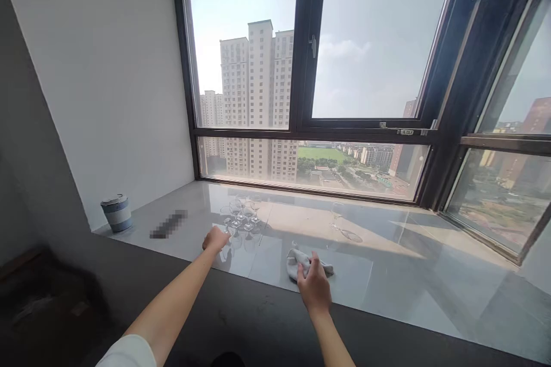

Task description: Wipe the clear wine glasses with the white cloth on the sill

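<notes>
My left hand (215,238) is closed around the lower part of a clear wine glass (227,221), at the near left of a cluster of similar glasses (241,212). The fingertips are partly hidden by the back of the hand. Over to the right, my right hand (315,285) grips a crumpled light grey cloth (298,261) lying on the glossy sill. A single stemmed glass (336,215) stands apart, farther back by the window, casting a shadow to its right.
A blue and white bucket-shaped container (116,213) stands at the sill's left end. Beside it lies a dark, pixelated object (169,224). The tiled sill (387,281) ends in a front edge close to me. Dark-framed windows (365,129) rise behind, with a white wall (124,80) on the left.
</notes>
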Demonstrator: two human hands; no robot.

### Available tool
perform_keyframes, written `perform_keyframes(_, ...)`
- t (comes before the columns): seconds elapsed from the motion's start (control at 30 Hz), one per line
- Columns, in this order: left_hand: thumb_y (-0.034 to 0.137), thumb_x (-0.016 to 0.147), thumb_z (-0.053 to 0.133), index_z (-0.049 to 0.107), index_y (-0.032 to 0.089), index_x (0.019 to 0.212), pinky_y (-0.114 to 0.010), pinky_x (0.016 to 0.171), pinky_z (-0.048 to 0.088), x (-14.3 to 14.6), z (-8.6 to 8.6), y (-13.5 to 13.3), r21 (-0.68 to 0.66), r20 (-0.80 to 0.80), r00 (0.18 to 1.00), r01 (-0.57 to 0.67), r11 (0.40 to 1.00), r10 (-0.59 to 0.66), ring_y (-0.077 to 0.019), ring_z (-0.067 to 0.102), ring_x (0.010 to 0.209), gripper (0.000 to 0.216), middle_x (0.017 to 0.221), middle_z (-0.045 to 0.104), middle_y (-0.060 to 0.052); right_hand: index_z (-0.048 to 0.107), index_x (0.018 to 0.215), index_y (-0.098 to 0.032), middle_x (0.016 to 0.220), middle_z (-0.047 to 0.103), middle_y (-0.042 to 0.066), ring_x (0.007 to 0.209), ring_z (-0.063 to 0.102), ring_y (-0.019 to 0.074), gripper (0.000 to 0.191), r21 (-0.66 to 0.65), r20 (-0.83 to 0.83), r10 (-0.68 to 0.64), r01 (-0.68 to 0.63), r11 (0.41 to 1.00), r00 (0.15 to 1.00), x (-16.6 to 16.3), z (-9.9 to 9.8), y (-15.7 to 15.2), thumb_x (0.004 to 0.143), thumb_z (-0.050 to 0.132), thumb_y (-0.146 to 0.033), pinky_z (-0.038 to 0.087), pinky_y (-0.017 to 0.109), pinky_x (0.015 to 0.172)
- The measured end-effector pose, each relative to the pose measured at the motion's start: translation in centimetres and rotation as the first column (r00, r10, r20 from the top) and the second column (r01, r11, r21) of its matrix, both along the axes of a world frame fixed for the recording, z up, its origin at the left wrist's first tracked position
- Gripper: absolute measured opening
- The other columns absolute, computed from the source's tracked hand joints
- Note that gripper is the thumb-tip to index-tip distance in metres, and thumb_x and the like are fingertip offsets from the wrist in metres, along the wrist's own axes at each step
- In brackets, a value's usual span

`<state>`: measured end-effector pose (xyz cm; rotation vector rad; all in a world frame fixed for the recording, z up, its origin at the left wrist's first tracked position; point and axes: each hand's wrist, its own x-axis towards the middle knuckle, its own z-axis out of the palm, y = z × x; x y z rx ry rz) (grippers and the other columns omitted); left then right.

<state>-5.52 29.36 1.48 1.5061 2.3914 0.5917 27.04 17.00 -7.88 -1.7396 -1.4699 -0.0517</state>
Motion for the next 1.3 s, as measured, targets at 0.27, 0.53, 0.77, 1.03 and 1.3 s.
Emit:
perform_keyframes(0.27,0.043,0.070,0.066,0.060,0.019,0.110,-0.045,0.085,0.039,-0.1,0.4,4.0,-0.012,-0.018,0.997,-0.079,0.997,0.078,-0.0418,0.049,0.118,0.048,0.113,0.066,-0.015,0.033,0.143,-0.019,0.122,0.062,0.013,0.113,0.060,0.0269,0.057,0.003,-0.053,-0.035,0.035,0.999,0.998,-0.3,0.1,0.4,0.091,0.052,-0.033,0.052,0.032,0.079)
perform_keyframes(0.53,0.055,0.076,0.054,0.069,0.026,0.109,-0.047,0.083,0.039,-0.2,0.1,3.6,0.000,-0.021,1.000,-0.004,1.000,0.004,-0.0425,0.049,0.121,0.046,0.102,0.072,-0.011,0.038,0.144,-0.020,0.121,0.063,0.011,0.112,0.061,0.0260,0.059,0.055,-0.064,-0.049,0.052,0.997,0.997,-0.4,0.4,0.4,0.086,0.051,-0.016,0.052,0.036,0.088)
perform_keyframes(0.77,0.053,0.079,0.046,0.071,0.025,0.102,-0.047,0.091,0.041,2.9,-4.1,-3.4,0.131,-0.181,0.941,0.313,0.941,-0.288,-0.0353,0.059,0.112,0.044,0.105,0.074,-0.008,0.039,0.144,-0.022,0.121,0.062,0.012,0.111,0.062,0.0269,0.059,0.054,-0.080,-0.046,0.050,0.997,0.996,-0.5,0.8,0.2,0.086,0.048,-0.012,0.054,0.037,0.086)
perform_keyframes(1.03,0.046,0.084,0.042,0.072,0.023,0.098,-0.040,0.089,0.042,10.9,-5.1,-7.6,0.195,-0.297,0.813,0.564,0.802,-0.500,-0.0304,0.060,0.107,0.040,0.095,0.075,-0.008,0.038,0.144,-0.023,0.120,0.064,0.012,0.109,0.063,0.0280,0.058,0.078,-0.066,-0.037,0.042,0.996,0.997,-0.3,0.7,0.3,0.088,0.043,-0.012,0.055,0.040,0.084)
perform_keyframes(1.3,0.036,0.086,0.039,0.072,0.020,0.109,-0.039,0.089,0.041,12.2,-7.0,-8.1,0.279,-0.469,0.772,0.590,0.757,-0.429,-0.0302,0.062,0.104,0.043,0.100,0.074,-0.011,0.037,0.145,-0.022,0.123,0.061,0.014,0.113,0.061,0.0300,0.061,0.060,-0.068,-0.035,0.039,0.997,0.997,-0.6,1.1,0.1,0.086,0.050,-0.016,0.053,0.041,0.086)
